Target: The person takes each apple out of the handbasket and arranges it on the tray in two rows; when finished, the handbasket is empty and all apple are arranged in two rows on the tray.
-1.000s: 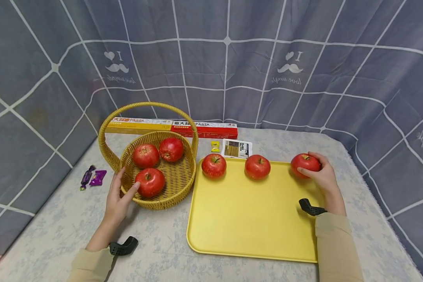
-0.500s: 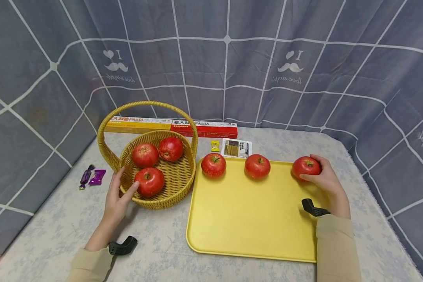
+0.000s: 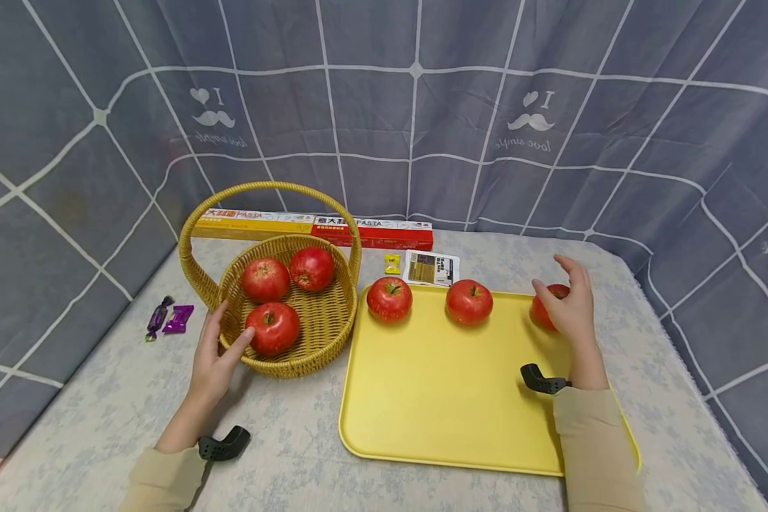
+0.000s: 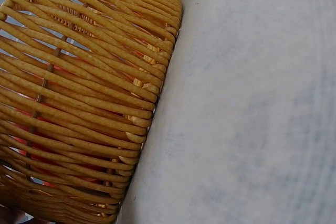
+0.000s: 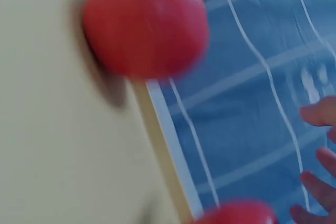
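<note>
At the wicker basket's point(image 3: 304, 366) left side, my left hand point(image 3: 214, 366) holds the rim, fingers outside and thumb over the edge, close to the front apple point(image 3: 273, 328). Two more red apples, one at the left point(image 3: 265, 279) and one at the right point(image 3: 311, 269), lie behind it in the basket. On the yellow tray point(image 3: 448, 398), a left apple point(image 3: 390, 299), a middle apple point(image 3: 468, 302) and a right apple point(image 3: 544, 313) stand along the back edge. My right hand point(image 3: 569, 302) hovers by the right apple with fingers spread, holding nothing and partly hiding it.
Behind the basket lie a yellow pasta box point(image 3: 249, 226) and a red pasta box point(image 3: 390, 235). A yellow sweet point(image 3: 392, 264) and a white-edged packet point(image 3: 432, 269) lie behind the tray. Two purple wrapped sweets point(image 3: 178, 319) are at the left. A grey curtain point(image 3: 371, 114) surrounds the table.
My right hand has let go of the right apple, lifted and moved slightly left. That apple now stands at the tray's back right. My left hand stays on the basket.
</note>
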`<state>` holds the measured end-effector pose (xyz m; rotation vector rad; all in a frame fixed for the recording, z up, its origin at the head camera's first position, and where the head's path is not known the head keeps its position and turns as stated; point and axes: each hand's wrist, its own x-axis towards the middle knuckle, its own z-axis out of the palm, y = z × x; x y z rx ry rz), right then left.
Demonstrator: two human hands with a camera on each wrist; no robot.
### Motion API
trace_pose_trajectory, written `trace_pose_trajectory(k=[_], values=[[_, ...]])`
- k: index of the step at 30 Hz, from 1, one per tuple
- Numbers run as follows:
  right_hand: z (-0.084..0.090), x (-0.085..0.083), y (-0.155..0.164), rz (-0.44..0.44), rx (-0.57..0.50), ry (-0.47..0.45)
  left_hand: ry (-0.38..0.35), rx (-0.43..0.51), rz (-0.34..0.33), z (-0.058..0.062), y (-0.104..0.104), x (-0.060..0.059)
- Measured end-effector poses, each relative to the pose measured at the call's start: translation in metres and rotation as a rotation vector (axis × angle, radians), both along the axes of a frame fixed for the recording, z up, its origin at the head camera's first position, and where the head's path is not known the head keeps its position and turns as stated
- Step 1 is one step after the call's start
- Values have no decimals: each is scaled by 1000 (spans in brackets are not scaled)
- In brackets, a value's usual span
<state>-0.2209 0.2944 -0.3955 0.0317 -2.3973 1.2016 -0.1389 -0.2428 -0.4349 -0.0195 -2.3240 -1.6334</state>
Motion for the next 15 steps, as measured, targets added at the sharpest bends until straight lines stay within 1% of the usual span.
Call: trace_pose_trajectory(k=[2,5,7,9,11,15], values=[[0,-2,-16,21,-32,84,-4,-1,1,0,0,0],[4,1,-46,109,-117,188,-2,-4,1,0,1,0],[8,7,-68,180,-167,226,0,-5,0,0,1,0],[12,13,-91,249,-220,237,0,-5,1,1,2,1],[13,20,-113,301,-251,233,-3,-7,1,2,2,1],[8,30,-149,410,-274,226,-4,-12,3,4,3,2]])
